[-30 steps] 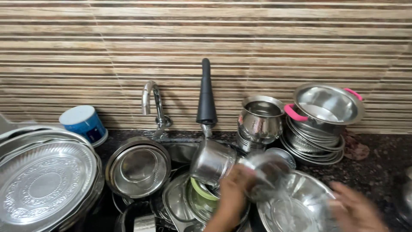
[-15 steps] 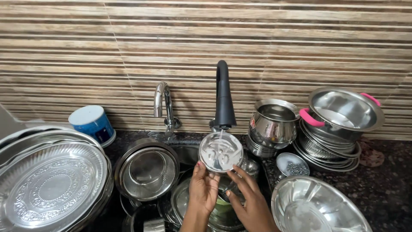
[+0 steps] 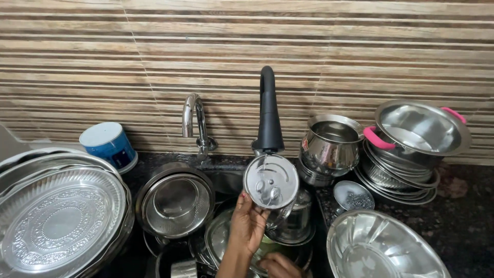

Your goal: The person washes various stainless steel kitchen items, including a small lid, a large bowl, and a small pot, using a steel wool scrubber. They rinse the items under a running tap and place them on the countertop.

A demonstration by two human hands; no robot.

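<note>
My left hand (image 3: pixel 248 226) holds a small round steel lid (image 3: pixel 271 181) by its lower edge, tilted up just under the spout of the black tap (image 3: pixel 268 110). Water drops show on the lid's face. My right hand (image 3: pixel 280 266) is low at the bottom edge, over the pile of steel dishes in the sink (image 3: pixel 221 180), close to a green-rimmed item (image 3: pixel 267 248). I cannot see what its fingers touch. A steel tumbler (image 3: pixel 299 222) sits just right of my left hand.
A chrome tap (image 3: pixel 194 121) and a blue cup (image 3: pixel 107 144) stand at the back left. Patterned steel trays (image 3: pixel 56 221) are stacked at left, with a strainer bowl (image 3: pixel 175 198) beside them. At right are a steel pot (image 3: pixel 330 144), a pink-handled pan (image 3: pixel 419 128) on stacked plates, a small lid (image 3: pixel 351 195) and a large bowl (image 3: pixel 383 247).
My right hand has let go of the lid and dropped to the dishes in the sink. My left hand has raised the lid slightly, closer to the black tap.
</note>
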